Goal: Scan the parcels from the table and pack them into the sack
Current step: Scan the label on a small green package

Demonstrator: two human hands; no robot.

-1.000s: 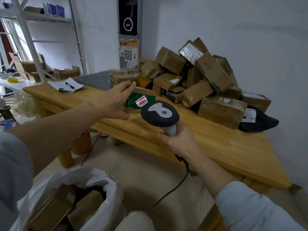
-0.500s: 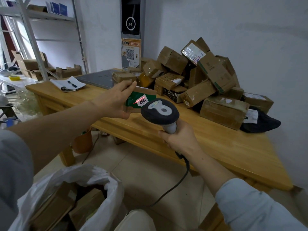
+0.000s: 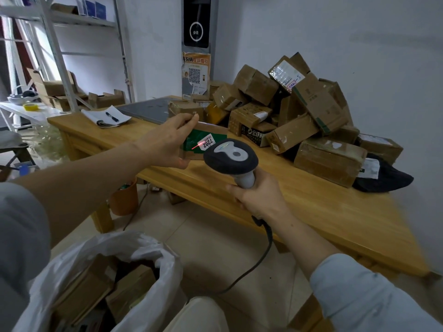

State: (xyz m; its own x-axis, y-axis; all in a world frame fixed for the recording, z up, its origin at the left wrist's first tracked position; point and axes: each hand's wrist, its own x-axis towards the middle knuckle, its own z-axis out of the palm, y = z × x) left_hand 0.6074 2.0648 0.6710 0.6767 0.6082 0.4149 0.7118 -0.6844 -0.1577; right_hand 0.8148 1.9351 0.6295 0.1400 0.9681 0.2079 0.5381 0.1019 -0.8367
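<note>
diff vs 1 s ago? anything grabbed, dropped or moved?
Almost nothing. The red scan line has slid slightly left, from across the 7202 label to its left edge and the green wrap. Nothing taken or let go: left hand still holds the green parcel, right hand still grips the scanner. The box pile and sack are unchanged.

Bare white room, wooden table along the wall

White walls [image 3: 335,44] meet a floor of pale tiles [image 3: 211,236]; a long wooden table [image 3: 323,212] stands against the right-hand wall. At the corner hang a black panel [image 3: 196,25] and a QR-code poster [image 3: 195,73] below it. Metal shelving [image 3: 79,20] fills the left side – daylight comes in behind it.
</note>
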